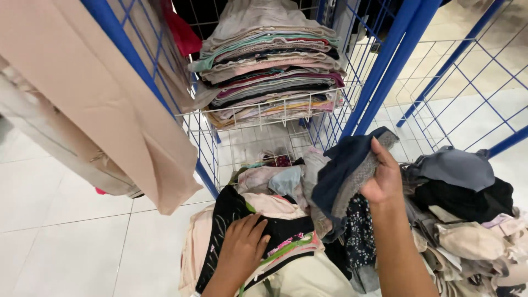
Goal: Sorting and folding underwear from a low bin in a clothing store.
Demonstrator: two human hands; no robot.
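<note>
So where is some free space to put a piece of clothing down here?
The white wire shelf under the folded stack looks bare, as does the floor left of the pile. The loose clothes around the left hand and right hand are crowded.

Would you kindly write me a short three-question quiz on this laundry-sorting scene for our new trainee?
1. True or false: the right hand holds a dark blue garment lifted above the loose clothes pile.
2. What does the left hand rest on? A) a black garment on the pile, B) the folded stack, C) the blue wire rack.
3. Fill in: the folded stack sits on a white wire ____.

Key: 1 true; 2 A; 3 shelf.
</note>
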